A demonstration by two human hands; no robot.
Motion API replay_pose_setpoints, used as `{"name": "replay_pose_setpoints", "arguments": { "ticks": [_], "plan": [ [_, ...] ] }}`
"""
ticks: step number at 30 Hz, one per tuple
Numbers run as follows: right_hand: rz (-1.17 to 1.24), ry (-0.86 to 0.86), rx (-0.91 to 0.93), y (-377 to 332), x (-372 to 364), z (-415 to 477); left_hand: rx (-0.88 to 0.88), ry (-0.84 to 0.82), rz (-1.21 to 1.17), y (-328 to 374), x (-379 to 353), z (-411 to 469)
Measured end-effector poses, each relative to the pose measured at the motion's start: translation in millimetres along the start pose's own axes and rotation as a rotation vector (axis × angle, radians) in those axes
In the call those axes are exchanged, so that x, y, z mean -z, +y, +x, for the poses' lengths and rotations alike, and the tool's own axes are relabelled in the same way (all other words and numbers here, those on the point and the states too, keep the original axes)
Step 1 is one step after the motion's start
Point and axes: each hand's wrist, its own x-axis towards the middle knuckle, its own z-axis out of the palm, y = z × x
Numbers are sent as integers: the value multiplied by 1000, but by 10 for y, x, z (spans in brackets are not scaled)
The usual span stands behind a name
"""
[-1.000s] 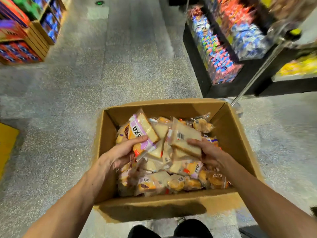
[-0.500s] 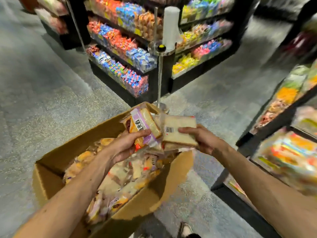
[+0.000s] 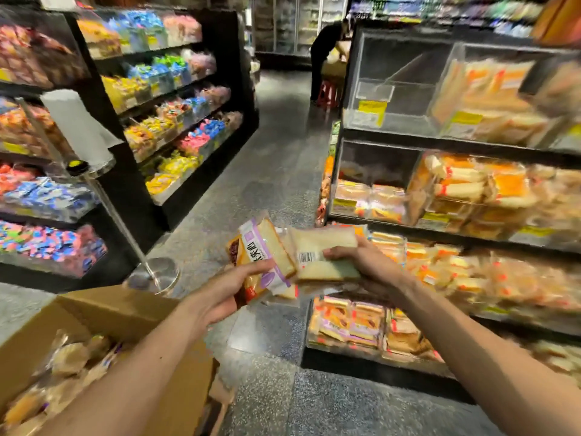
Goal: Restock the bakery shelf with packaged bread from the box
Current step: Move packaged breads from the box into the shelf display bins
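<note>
Over aisle floor (image 3: 276, 171), left hand (image 3: 229, 291) grips purple-label pack (image 3: 261, 247), right hand (image 3: 367, 262) grips barcoded pack (image 3: 320, 247); bakery shelf (image 3: 440, 146) blurred.

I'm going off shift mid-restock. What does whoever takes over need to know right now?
Left hand: grips a purple-labelled bread packet.
Right hand: grips a plain sliced-bread packet, barcode up.
Both packets are in the air between the cardboard box, lower left, and the bakery shelf, right.
Done: these two are out of the box.
Left: shelve them, then the remaining packets in the box.
</note>
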Motion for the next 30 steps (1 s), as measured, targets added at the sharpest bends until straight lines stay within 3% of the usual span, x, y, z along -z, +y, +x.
{"name": "replay_pose_setpoints", "arguments": {
  "ticks": [7, 13, 19, 23, 27, 30],
  "plan": [
    [80, 98, 36, -431, 1306, 82, 64, -68, -80, 14, -1032, 961],
    [241, 88, 17, -650, 1814, 330, 105, -136, -159, 136, -1526, 1486],
    [291, 23, -149, -745, 1922, 745, 115, -280, -233, 279, -1696, 2044],
    [271, 29, -148, -843, 2039, 1144, 166, -213, -243, 442, -1683, 2597],
    [337, 104, -178, -902, 2170, 1723, 200, -188, -169, 672, -1612, 3226],
    [228, 229, -166, -964, 2229, 2237, 173, -158, -69, 918, -1438, 3614]
  ]
}}
